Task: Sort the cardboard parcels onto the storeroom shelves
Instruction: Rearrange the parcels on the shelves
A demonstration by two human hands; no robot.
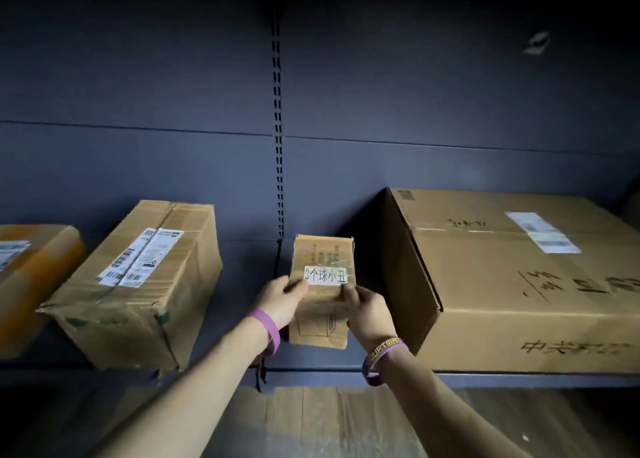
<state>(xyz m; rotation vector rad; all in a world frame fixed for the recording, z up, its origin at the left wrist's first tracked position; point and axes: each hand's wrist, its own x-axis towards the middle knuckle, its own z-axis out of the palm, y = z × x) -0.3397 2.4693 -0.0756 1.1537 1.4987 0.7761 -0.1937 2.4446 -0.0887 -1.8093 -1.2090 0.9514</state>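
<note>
Both hands hold a small parcel (322, 291) at the shelf (485, 378).

Head view: the left hand (277, 301) and right hand (367, 310) grip its two sides, thumbs curled onto the white label (325, 275) — the parcel sits between them. A large box (519, 284) lies just right of the right hand; a taped box (138, 284) lies well left of the left hand.

Small parcel (322, 288): creased brown cardboard, glossy tape, white paper label. Shelf (519, 379): matt dark metal.
</note>
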